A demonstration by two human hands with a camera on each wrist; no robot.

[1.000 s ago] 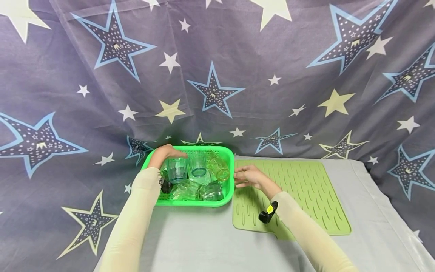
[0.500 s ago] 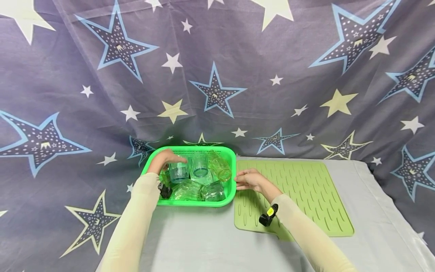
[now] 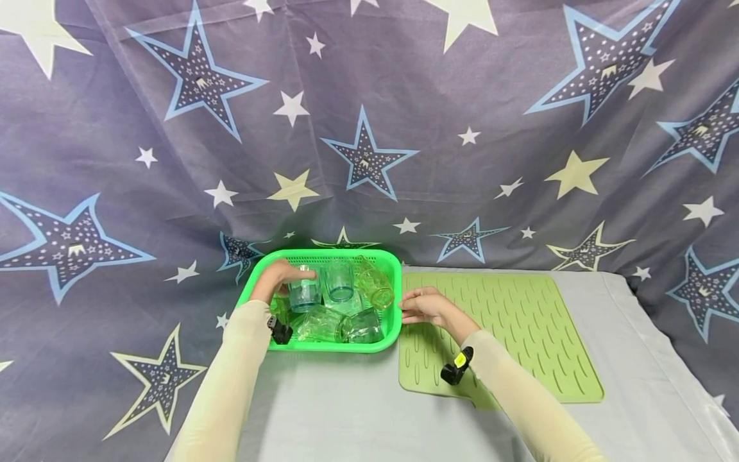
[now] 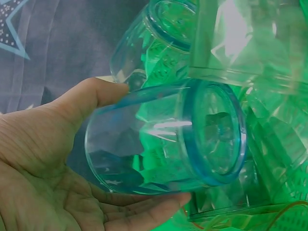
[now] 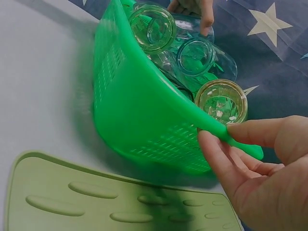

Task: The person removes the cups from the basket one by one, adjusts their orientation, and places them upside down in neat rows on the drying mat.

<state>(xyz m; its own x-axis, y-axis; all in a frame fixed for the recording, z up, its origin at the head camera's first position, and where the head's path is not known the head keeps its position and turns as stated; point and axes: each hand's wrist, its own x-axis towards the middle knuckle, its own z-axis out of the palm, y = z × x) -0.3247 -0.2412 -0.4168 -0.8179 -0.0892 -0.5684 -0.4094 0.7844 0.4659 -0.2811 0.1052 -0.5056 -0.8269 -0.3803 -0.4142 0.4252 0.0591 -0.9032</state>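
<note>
My left hand (image 3: 278,277) is at the left side of a green plastic basket (image 3: 335,347), its thumb and fingers around a clear blue-tinted glass (image 4: 149,139). In the left wrist view the glass lies sideways, its blue end pointing away from the palm. A second blue-tinted glass (image 3: 339,282) stands just right of it. A yellowish glass (image 3: 375,287) leans near the basket's right wall, and several clear and greenish glasses (image 3: 320,323) lie in front. My right hand (image 3: 426,305) pinches the basket's right rim (image 5: 192,113) between thumb and fingers.
A light green ridged mat (image 3: 508,321) lies on the grey-white table cloth (image 3: 329,404), right of the basket. Behind the table hangs a grey curtain (image 3: 404,83) with a star pattern, close to the basket's back edge.
My left hand has shifted slightly down with the blue-tinted glass in its grip. My right hand's fingers have closed on the basket's rim and stay there.
</note>
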